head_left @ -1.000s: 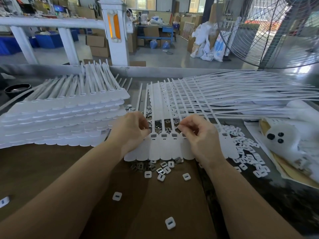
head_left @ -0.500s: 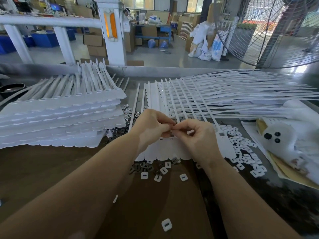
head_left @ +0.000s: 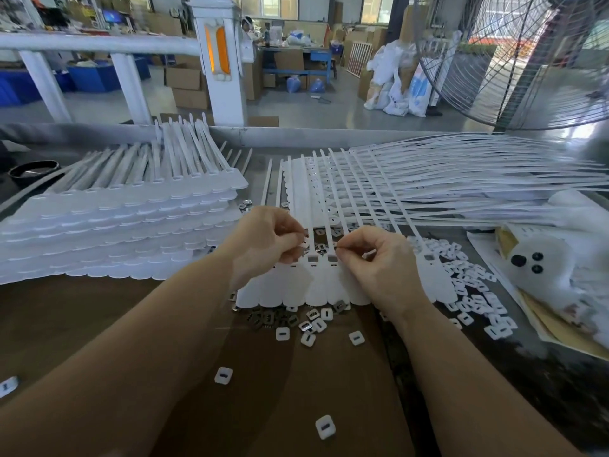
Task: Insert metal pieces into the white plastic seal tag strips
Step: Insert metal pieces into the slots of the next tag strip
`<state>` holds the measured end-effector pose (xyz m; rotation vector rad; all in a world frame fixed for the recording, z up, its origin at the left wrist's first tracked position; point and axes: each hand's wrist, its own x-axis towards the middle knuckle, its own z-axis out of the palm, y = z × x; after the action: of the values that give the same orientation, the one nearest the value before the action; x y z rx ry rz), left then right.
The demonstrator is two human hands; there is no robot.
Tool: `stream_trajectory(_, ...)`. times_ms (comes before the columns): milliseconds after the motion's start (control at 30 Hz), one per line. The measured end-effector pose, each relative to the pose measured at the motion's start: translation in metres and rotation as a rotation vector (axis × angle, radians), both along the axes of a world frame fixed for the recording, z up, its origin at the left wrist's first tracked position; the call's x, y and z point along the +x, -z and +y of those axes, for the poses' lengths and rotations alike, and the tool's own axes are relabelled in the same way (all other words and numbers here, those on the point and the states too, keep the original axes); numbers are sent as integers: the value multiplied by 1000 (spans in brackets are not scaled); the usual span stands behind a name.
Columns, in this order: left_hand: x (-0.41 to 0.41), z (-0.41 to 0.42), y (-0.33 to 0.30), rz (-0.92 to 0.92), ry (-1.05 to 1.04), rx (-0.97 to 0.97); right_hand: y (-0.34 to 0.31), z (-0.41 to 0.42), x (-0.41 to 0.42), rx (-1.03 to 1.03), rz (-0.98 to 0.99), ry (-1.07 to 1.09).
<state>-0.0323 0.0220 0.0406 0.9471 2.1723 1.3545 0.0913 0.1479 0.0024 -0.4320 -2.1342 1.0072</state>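
Observation:
A joined row of white plastic seal tag strips [head_left: 321, 286] lies flat before me, tails running away toward the back. My left hand [head_left: 267, 240] hovers over the row's left part with curled fingers pinching a small metal piece at the fingertips. My right hand [head_left: 370, 253] pinches another small piece at a tag's slot [head_left: 332, 258]. Loose metal pieces [head_left: 263, 316] lie scattered just in front of the row, and more show between my hands.
A tall stack of tag strips [head_left: 115, 232] fills the left. Loose strips [head_left: 461, 183] fan out at the right. White square caps [head_left: 474, 298] are heaped right, a few lie on the brown table [head_left: 99, 311]. A white cloth [head_left: 540, 255] and a fan [head_left: 514, 61] stand right.
My hands met at the middle of the row half a second ago and have since drawn slightly apart. The view has shifted a little.

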Motion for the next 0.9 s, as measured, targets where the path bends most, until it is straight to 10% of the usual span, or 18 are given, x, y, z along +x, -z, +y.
stream_trajectory(200,-5,-9,1,220,-29,-168,0,0,0,-4,-30,-4)
stream_trajectory(900,-2,-1,4,26,-153,-281,-1,0,1,24,-62,-4)
